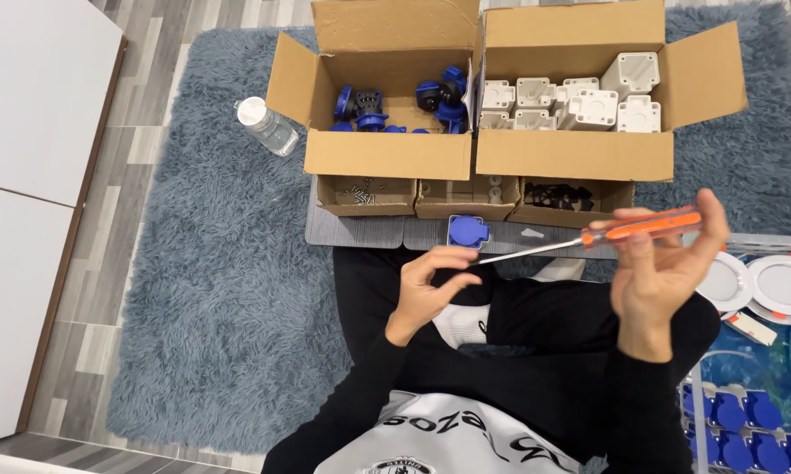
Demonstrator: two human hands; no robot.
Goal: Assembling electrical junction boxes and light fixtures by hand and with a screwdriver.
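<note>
My right hand (663,268) grips an orange-handled screwdriver (646,226) held nearly level, its thin metal shaft (527,253) pointing left. The shaft's tip meets the fingers of my left hand (426,285), which pinch something too small to make out. Just beyond the left hand a blue square socket part (467,232) lies on a grey board (352,230). I sit cross-legged in black clothes on a shaggy blue-grey rug (211,263).
Two open cardboard boxes stand ahead: the left box (387,154) holds blue parts, the right box (575,154) holds white housings. Three small trays (466,197) sit before them, one with screws. A plastic bottle (266,125) lies left. White round discs (786,285) and blue caps (747,430) are at right.
</note>
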